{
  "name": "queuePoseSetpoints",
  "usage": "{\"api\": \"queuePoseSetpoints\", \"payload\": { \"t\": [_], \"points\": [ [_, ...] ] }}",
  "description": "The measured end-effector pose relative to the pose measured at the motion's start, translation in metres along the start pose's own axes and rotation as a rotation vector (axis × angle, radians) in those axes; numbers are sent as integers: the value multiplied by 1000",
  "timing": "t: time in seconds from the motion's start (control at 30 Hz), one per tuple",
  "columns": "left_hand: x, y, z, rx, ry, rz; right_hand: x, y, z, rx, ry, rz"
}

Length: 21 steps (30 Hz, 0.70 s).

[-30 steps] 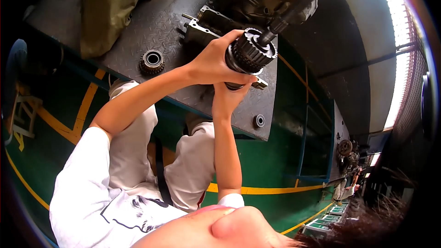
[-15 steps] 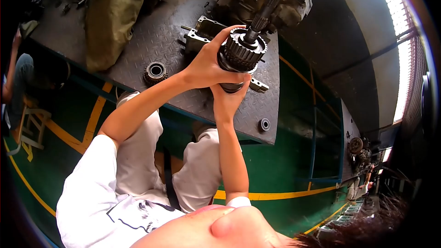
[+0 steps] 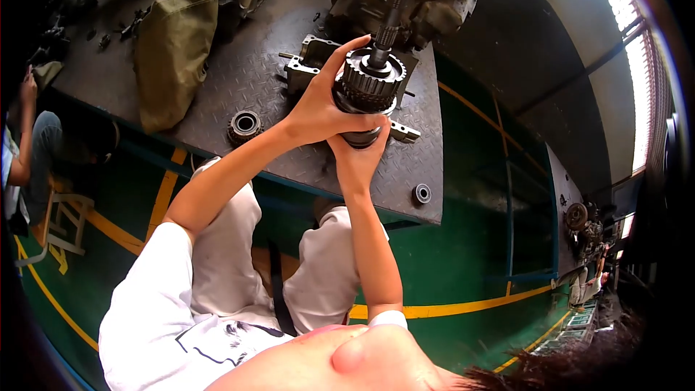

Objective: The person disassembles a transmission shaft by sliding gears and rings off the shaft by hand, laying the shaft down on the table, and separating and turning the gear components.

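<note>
A gear shaft [image 3: 373,90] stands tilted over the bench, its long splined end running up toward the top of the view. My left hand [image 3: 318,110] wraps round the toothed gear section, with the forefinger reaching up its side and the thumb across its lower part. Lower down, my right hand [image 3: 358,159] grips the bottom end, its fingers partly hidden. Behind the gears lies an open metal housing [image 3: 313,54], and a slotted metal bar [image 3: 404,132] shows just right of the hands.
On the steel-plate bench [image 3: 289,163] sit a loose gear [image 3: 245,126] at left and a small bearing [image 3: 421,193] near the right corner. A large gearbox casing [image 3: 434,11] is at the back, an olive cloth [image 3: 177,54] at left. Another person's arm [image 3: 27,116] shows far left.
The view has shifted a little, and my hands with the gear shaft appear slightly further left. The grip of both hands looks the same.
</note>
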<state>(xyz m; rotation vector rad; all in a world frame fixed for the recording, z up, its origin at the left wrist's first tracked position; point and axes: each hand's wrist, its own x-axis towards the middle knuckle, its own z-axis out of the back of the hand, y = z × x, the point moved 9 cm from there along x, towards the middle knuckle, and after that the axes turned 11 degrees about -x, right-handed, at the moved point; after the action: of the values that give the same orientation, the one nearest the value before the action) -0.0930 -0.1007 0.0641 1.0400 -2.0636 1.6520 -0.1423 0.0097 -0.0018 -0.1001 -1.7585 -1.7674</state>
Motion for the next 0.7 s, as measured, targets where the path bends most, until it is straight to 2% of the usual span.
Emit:
{"api": "queuePoseSetpoints", "payload": {
  "t": [0.4,0.5,0.57,0.7],
  "points": [
    [6,-7,7,-40,-24,-3,10,-10,-8,72,67,-10],
    [17,-28,12,36,-43,-180,11,-12,-12,98,81,-11],
    [28,-50,14,54,-98,-127,9,-13,-10,-5,64,-6],
    [42,-64,30,184,-115,-132,13,0,-19,5,81,20]
  ]
}}
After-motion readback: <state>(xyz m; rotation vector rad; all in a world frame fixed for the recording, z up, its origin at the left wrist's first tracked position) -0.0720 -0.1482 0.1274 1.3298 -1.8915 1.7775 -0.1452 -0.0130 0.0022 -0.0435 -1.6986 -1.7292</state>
